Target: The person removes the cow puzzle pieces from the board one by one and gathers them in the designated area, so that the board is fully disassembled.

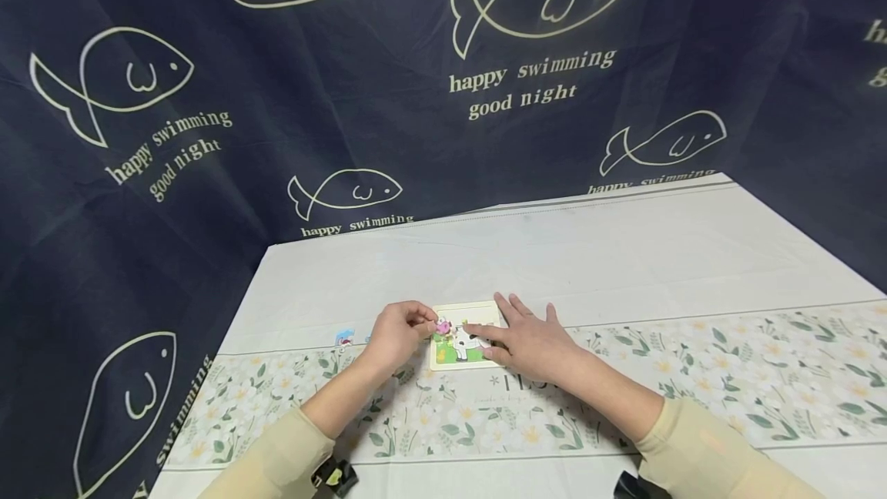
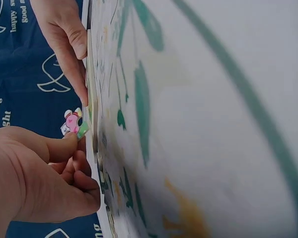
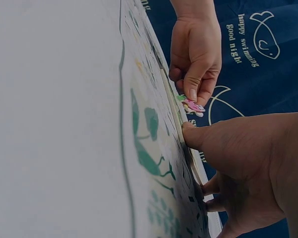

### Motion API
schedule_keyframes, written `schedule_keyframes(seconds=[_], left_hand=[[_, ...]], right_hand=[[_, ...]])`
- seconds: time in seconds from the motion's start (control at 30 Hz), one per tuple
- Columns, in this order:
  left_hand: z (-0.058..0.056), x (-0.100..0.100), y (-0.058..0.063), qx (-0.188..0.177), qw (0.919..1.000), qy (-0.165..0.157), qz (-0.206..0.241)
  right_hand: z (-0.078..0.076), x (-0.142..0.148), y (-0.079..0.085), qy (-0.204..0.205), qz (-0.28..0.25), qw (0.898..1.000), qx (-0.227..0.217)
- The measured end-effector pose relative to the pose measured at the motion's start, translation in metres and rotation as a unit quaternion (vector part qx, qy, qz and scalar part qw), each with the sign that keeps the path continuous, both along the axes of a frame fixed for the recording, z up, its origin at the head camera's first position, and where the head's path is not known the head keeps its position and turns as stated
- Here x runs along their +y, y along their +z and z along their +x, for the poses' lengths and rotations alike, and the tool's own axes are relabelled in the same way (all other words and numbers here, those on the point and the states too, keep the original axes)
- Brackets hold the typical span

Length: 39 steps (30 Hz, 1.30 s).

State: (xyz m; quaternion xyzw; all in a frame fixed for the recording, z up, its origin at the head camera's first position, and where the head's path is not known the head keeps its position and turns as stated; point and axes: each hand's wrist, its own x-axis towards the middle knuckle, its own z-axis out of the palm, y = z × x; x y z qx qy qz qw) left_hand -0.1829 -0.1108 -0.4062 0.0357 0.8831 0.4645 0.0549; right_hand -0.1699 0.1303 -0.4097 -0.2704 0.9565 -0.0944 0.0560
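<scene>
A small jigsaw puzzle board [image 1: 466, 365] with a pale frame and a cow picture on green lies flat on the table. My left hand [image 1: 400, 334] pinches a pink and green puzzle piece [image 1: 443, 326] between thumb and fingertips at the board's left side. In the left wrist view that piece [image 2: 72, 122] is tilted up, just over the board's edge. My right hand [image 1: 530, 341] rests on the right part of the board with its fingers spread, covering part of the picture. The right wrist view shows its thumb [image 3: 193, 136] against the board's edge.
A blue puzzle piece [image 1: 344, 338] lies on the table left of my left hand, and another bit of blue shows beside that hand. A white tablecloth [image 1: 527, 252] with a floral band covers the table. Dark blue fish-print curtain [image 1: 430, 137] hangs behind.
</scene>
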Motion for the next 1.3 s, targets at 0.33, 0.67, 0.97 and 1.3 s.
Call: schedule_keyframes(seconds=[0.33, 0.67, 0.97, 1.3], left_hand=[[0.003, -0.016, -0.003, 0.001, 0.9996, 0.025, 0.013], [0.015, -0.050, -0.001, -0.013, 0.9975, 0.069, 0.004], [0.028, -0.075, -0.001, -0.018, 0.9946, 0.102, 0.006], [0.040, -0.105, 0.000, -0.030, 0.9908, 0.130, -0.020]], right_hand=[[0.000, 0.001, 0.001, -0.001, -0.003, 1.000, -0.009], [0.001, 0.001, 0.001, 0.005, -0.013, 1.000, -0.006], [0.001, 0.002, 0.001, 0.001, -0.009, 1.000, -0.007], [0.001, 0.001, 0.001, 0.003, -0.008, 1.000, -0.005]])
